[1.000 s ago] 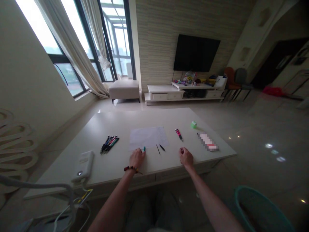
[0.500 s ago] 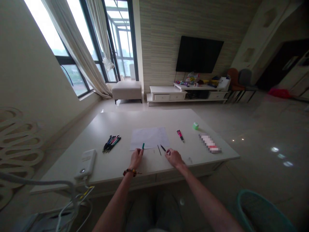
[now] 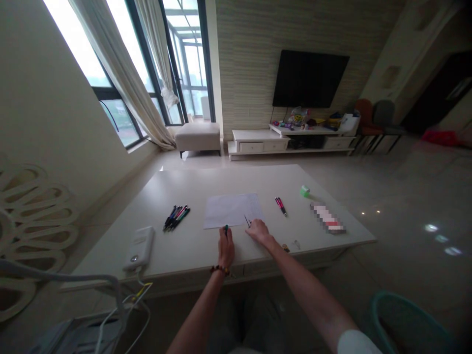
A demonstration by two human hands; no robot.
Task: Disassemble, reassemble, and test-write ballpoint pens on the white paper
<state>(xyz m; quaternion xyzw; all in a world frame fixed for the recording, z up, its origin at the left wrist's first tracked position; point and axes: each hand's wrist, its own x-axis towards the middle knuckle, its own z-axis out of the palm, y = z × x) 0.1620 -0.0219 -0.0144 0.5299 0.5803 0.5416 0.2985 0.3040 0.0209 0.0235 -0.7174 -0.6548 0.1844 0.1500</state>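
Note:
My left hand (image 3: 225, 248) is closed around a small green pen part (image 3: 226, 228), upright at the near edge of a white sheet of paper (image 3: 230, 209). Only its top shows above my fingers. To its right, my right hand (image 3: 259, 231) is pinched at the near right of the sheet. A thin dark stick like a pen refill (image 3: 246, 219) juts from its fingertips, slanting up and left. A tiny pale bit sits by the fingertips, too small to name. Left of the paper lies a bunch of several pens (image 3: 176, 218); to the right lie pink-and-black pens (image 3: 280, 206).
The white table (image 3: 177, 187) also bears a white power bank (image 3: 139, 248) with a cable, a green-and-white small box (image 3: 305, 191) and a blurred-out pink item (image 3: 328, 218). A small brown object (image 3: 285, 248) lies beside my right forearm. A teal basket (image 3: 376, 314) stands at lower right.
My left hand has moved right, closer to my right hand. The dark pen piece in my right hand no longer shows; the thin stick from the table is now at its fingertips.

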